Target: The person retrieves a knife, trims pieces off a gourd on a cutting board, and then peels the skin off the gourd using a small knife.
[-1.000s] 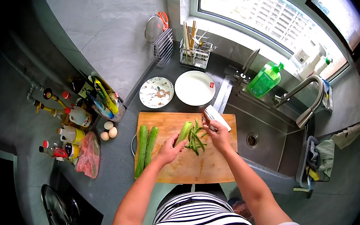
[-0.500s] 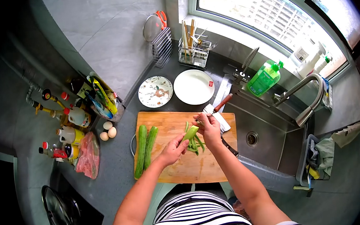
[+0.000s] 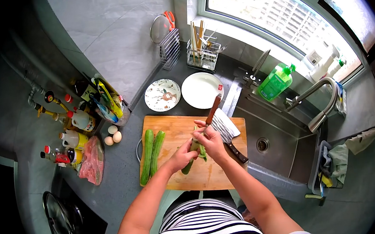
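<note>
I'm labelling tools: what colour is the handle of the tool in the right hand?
The tool's handle is reddish-brown, showing best in the head view.

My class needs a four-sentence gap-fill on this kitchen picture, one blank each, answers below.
The right hand grips a tool whose handle is coloured ____.
The eggs beside the cutting board number ____.
The plain white plate lies to the ____ of the patterned plate.
Two squashes lie near the cutting board's ____ edge.

Missing words: brown; three; right; left.
</note>
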A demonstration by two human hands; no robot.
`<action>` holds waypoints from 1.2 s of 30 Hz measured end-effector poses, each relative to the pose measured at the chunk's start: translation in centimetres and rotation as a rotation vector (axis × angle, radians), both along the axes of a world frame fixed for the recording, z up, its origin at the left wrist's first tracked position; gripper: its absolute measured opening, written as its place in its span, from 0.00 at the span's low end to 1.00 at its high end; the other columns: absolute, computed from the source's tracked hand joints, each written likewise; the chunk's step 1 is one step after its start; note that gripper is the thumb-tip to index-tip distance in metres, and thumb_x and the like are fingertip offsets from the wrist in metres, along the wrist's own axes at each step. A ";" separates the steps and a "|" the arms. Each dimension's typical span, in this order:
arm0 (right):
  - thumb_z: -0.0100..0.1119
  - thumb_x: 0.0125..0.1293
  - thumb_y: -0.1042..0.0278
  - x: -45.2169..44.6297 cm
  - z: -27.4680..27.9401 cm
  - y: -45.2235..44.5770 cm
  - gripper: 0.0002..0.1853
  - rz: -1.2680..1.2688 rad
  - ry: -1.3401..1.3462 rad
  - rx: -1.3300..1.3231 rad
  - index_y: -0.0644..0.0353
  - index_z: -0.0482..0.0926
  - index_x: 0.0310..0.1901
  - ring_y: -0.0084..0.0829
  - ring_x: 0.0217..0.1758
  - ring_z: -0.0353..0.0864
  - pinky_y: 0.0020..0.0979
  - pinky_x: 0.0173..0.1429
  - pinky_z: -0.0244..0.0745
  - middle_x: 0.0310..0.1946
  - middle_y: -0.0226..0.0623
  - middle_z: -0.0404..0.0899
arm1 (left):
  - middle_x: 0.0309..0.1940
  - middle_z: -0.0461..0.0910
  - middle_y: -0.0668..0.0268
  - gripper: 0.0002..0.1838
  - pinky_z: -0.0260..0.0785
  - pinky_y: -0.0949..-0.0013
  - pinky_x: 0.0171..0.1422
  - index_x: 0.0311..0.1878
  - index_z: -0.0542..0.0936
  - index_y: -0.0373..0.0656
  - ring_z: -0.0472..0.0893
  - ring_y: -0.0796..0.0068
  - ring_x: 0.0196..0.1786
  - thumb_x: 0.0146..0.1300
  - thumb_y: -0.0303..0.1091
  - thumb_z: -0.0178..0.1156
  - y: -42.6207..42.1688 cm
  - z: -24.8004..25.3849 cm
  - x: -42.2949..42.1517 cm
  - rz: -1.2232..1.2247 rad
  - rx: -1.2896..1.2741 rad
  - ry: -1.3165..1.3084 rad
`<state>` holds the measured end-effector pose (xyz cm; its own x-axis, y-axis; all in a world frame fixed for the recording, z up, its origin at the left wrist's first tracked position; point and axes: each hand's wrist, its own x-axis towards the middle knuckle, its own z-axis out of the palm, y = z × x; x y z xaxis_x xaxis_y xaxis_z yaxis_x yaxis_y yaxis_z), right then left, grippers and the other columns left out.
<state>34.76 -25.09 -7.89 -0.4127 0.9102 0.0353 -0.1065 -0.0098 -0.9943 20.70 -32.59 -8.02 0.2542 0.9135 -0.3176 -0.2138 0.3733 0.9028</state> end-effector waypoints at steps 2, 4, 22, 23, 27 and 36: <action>0.60 0.67 0.63 0.0 0.5 0.2 0.09 -0.124 0.149 -0.246 0.61 0.80 0.41 0.20 0.49 0.77 0.23 0.47 0.72 0.46 0.31 0.79 | 0.33 0.70 0.74 0.23 0.64 0.78 0.41 0.64 0.66 0.43 0.69 0.84 0.34 0.66 0.28 0.53 0.1 0.6 0.1 -0.007 -0.005 -0.002; 0.59 0.69 0.60 0.4 -0.3 1.2 0.10 -0.238 0.238 -0.430 0.58 0.80 0.41 0.16 0.41 0.77 0.20 0.43 0.73 0.43 0.27 0.80 | 0.32 0.69 0.75 0.23 0.64 0.79 0.40 0.64 0.66 0.43 0.69 0.85 0.33 0.66 0.28 0.53 0.1 1.1 0.3 -0.029 -0.002 -0.002; 0.56 0.69 0.51 4.2 -1.1 0.1 0.17 0.035 -0.052 -0.670 0.54 0.75 0.50 0.21 0.51 0.73 0.38 0.58 0.69 0.50 0.22 0.75 | 0.50 0.76 0.72 0.12 0.64 0.76 0.58 0.53 0.75 0.44 0.74 0.83 0.52 0.68 0.29 0.57 0.4 0.4 0.0 0.171 0.109 -0.123; 0.55 0.69 0.50 3.9 -0.7 -0.1 0.17 0.008 -0.006 -0.776 0.53 0.74 0.51 0.23 0.52 0.73 0.41 0.58 0.69 0.52 0.22 0.73 | 0.55 0.72 0.69 0.12 0.60 0.74 0.63 0.53 0.75 0.45 0.68 0.80 0.59 0.68 0.27 0.55 0.4 0.4 -0.1 0.171 0.139 -0.216; 0.53 0.71 0.52 3.3 -1.9 0.1 0.16 0.064 0.316 -0.977 0.52 0.72 0.52 0.31 0.52 0.74 0.42 0.57 0.73 0.55 0.30 0.70 | 0.71 0.58 0.63 0.14 0.45 0.67 0.76 0.53 0.75 0.46 0.51 0.71 0.76 0.66 0.20 0.52 -0.2 0.0 -0.4 0.142 0.199 -0.474; 0.56 0.70 0.58 3.8 -0.9 1.8 0.12 0.104 0.060 -0.420 0.55 0.77 0.47 0.19 0.51 0.74 0.29 0.51 0.73 0.55 0.27 0.73 | 0.70 0.57 0.55 0.44 0.57 0.62 0.73 0.74 0.48 0.34 0.63 0.65 0.70 0.67 0.56 0.51 -1.5 2.5 -1.1 0.014 -0.212 -0.893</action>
